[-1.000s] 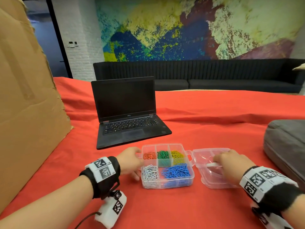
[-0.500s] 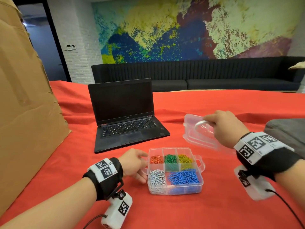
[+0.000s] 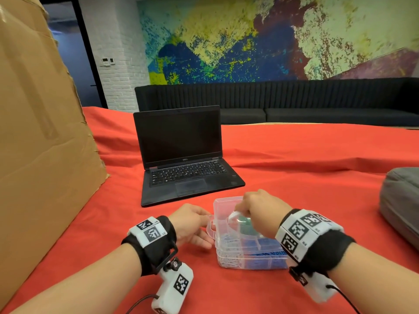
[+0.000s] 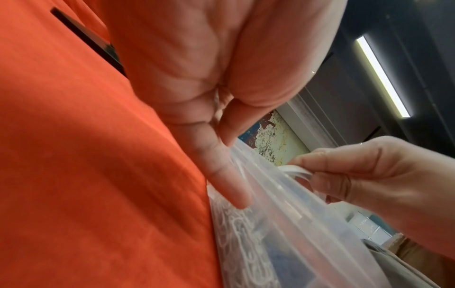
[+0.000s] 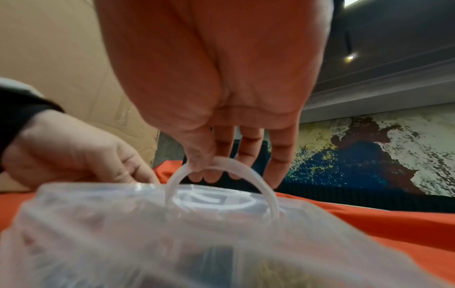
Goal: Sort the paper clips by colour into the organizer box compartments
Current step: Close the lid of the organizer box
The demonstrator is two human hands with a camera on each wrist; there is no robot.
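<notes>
Red cloth (image 3: 294, 177) covers the big table where I sit. Far back, a dark sofa (image 3: 294, 98) stands under a wall painted blue, yellow and green (image 3: 249, 37). On my left a big brown cardboard sheet (image 3: 38, 132) leans up. A black laptop (image 3: 181, 155) sits open on the cloth, just behind my hands. A grey cushion (image 3: 399, 200) lies at the right edge.

My clear organizer box (image 3: 249, 257) rests on the cloth right in front of me. Its clear lid (image 3: 223, 206) lies on top of it, a bit tilted, with the near side lower. I cannot tell if it is snapped on. Through the plastic I see white paper clips (image 3: 226, 260) in the near left part and blue paper clips (image 3: 269, 253) next to them on the right. Something green (image 3: 243, 225) shows further back, under the lid.

My right hand (image 3: 263, 209) is above the box. Its thumb and fingers (image 5: 202, 155) pinch the white round handle (image 5: 221, 175) on the lid. The handle stands up like a little arch.

My left hand (image 3: 192, 223) is at the left side of the box. Its fingers are mostly straight, and one fingertip (image 4: 236, 194) touches the clear wall where the lid meets the box. It does not wrap around anything.

Both my wrists wear black bands (image 3: 158, 241) with black and white square marks.
</notes>
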